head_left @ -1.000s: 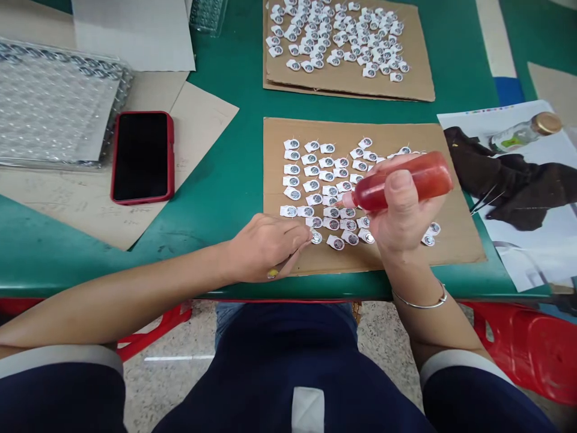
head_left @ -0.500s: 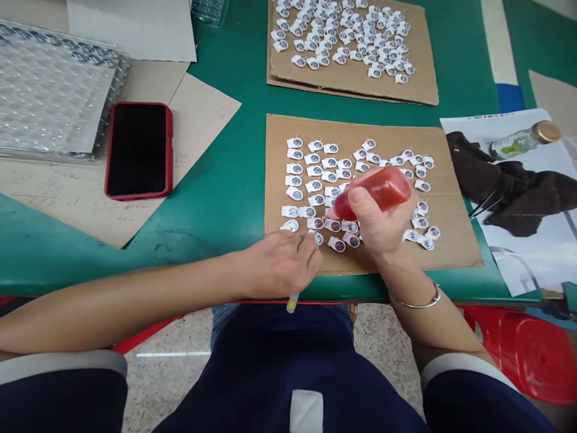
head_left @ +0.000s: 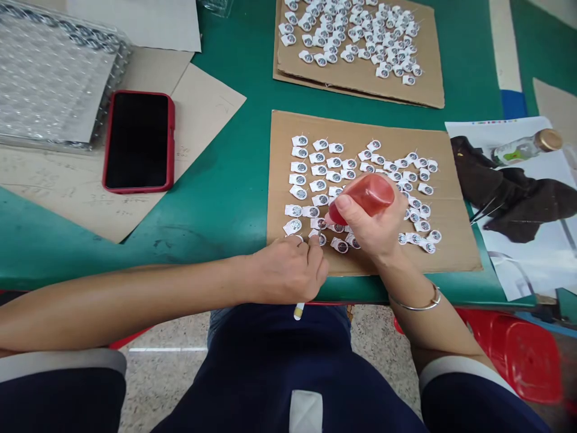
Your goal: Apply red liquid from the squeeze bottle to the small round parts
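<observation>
A green surface (head_left: pixel 225 180) carries a cardboard sheet (head_left: pixel 451 240) lined with small white pieces (head_left: pixel 299 192), a red bottle (head_left: pixel 372 193) tilted nozzle-down above its nearer rows.

The right hand (head_left: pixel 383 231) is wrapped around the bottle; the left hand (head_left: pixel 288 267), closed on a thin pale tool (head_left: pixel 298 311) with a yellow band, sits low over the sheet's near edge. The two hands are near each other but apart. The nozzle (head_left: pixel 328 220) and the tool's tip appear close to the same few pieces, partly hidden by fingers. Too firm a squeeze could flood those pieces and, with neighbors set so tightly, stain others; the left hand's knuckles, so low, could nudge a row askew.
</observation>
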### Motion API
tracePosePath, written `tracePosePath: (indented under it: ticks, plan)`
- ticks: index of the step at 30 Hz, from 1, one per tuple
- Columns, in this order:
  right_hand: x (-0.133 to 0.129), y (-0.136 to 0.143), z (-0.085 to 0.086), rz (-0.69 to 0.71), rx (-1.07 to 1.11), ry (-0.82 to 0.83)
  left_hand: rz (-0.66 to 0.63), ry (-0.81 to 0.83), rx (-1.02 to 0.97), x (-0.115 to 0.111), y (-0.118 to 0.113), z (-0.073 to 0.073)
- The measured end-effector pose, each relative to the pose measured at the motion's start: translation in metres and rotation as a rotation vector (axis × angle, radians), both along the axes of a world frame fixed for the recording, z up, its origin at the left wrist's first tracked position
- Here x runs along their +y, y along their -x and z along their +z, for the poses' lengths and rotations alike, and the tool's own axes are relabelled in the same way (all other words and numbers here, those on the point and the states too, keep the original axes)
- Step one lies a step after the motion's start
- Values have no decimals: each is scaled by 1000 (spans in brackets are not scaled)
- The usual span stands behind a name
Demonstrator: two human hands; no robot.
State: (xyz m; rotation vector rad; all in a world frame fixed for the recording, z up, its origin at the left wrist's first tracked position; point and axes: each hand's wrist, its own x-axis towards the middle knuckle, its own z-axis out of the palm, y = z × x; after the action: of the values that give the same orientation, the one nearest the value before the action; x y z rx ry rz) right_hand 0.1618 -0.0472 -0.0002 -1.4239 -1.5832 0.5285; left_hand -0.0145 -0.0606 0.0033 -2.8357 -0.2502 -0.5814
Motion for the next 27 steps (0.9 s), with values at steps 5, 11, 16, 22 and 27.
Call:
tracePosePath:
  ticks: [5,11,16,22,27]
  plan:
    - [0,1,0,4,-3,18,15,-10,5,0,0,-2]
    - [0,0,-4,-11,21,5,12,-28,20,0,1,0]
    - [1,-1,-7,-27,23,23,-3,-9,34,0,2,1]
    - [2,-1,-7,-44,32,18,-2,-25,38,0,2,0]
    - [4,1,-4,-54,24,-43,0,-30,28,1,1,2]
